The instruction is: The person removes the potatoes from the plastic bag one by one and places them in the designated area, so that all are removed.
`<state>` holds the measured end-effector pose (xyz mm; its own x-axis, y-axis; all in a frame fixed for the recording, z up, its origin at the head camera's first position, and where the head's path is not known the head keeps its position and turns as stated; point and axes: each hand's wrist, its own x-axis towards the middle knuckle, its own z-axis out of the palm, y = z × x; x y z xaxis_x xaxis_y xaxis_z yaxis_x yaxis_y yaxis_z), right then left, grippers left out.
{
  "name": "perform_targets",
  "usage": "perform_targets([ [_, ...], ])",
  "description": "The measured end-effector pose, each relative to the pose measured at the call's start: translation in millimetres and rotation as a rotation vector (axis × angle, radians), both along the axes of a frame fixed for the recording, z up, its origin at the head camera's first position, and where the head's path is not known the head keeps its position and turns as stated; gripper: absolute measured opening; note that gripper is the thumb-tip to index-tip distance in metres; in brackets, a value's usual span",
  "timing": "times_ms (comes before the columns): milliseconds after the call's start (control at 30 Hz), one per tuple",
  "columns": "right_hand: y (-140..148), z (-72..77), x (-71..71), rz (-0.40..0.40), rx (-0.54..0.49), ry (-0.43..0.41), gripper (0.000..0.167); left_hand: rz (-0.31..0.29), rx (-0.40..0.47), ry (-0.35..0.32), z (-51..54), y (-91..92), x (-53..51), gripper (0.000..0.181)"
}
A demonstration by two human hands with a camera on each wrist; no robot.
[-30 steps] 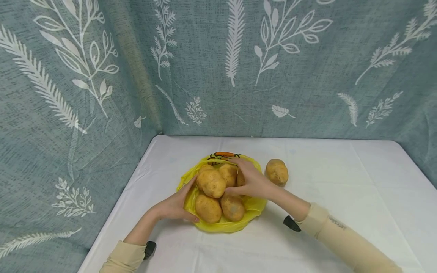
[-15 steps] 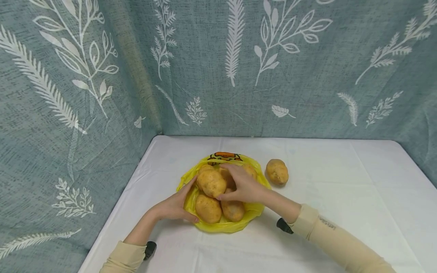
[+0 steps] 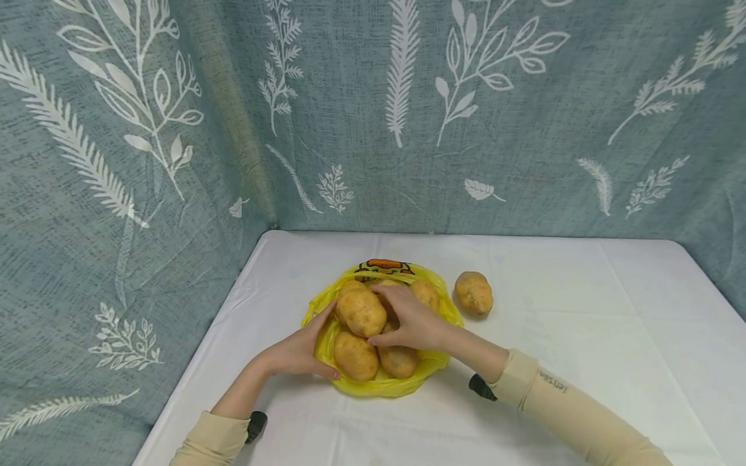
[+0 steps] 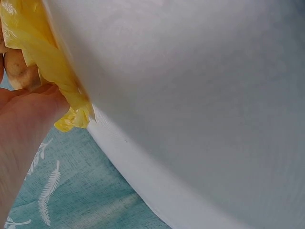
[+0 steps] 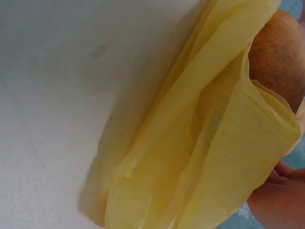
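Observation:
A yellow plastic bag [image 3: 402,387] lies spread on the table, its rim around several potatoes. My left hand [image 3: 300,349] rests against the bag's left side, thumb and index finger spread wide along the rim. The other left fingers are hidden. On top of the pile sits a potato [image 3: 360,312]; my right hand [image 3: 410,320] grips its right side, thumb low and fingers high. Below it lie a potato [image 3: 355,357] and another potato [image 3: 401,362], partly covered by my right hand. In the right wrist view, the bag [image 5: 209,143] hides most of the pile.
A loose potato [image 3: 473,294] lies outside the bag, to its right. White cloth covers the table [image 3: 583,323]. A blue-green curtain [image 3: 350,97] with white leaf prints hangs behind the table and on its left.
My right hand has moved left across the bag from the right-hand potato to the top potato, uncovering the right-hand one. My left hand stays in place.

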<state>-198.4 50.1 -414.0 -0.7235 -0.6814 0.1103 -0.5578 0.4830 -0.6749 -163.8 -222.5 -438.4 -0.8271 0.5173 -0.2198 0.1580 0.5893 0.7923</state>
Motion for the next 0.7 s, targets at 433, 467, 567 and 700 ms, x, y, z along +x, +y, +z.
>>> perform_targets([
  [433, -2.0, -4.9, -0.4, -0.019, -0.002, 0.001, 0.084, 0.002, -0.002, 0.006, -1.6, 0.1, -0.6, 0.129],
  [467, -2.0, -4.8, -0.3, -0.022, -0.003, -0.003, 0.083, 0.002, -0.002, 0.007, -1.6, 0.1, -0.6, 0.129],
  [567, -1.9, -4.8, -0.3, -0.025, -0.01, -0.004, 0.082, 0.003, -0.002, 0.009, -1.5, 0.2, -0.5, 0.129],
  [700, -1.2, -5.8, -1.1, -0.01, -0.021, 0.022, 0.08, 0.003, -0.001, 0.006, -1.4, 0.5, -0.5, 0.129],
])
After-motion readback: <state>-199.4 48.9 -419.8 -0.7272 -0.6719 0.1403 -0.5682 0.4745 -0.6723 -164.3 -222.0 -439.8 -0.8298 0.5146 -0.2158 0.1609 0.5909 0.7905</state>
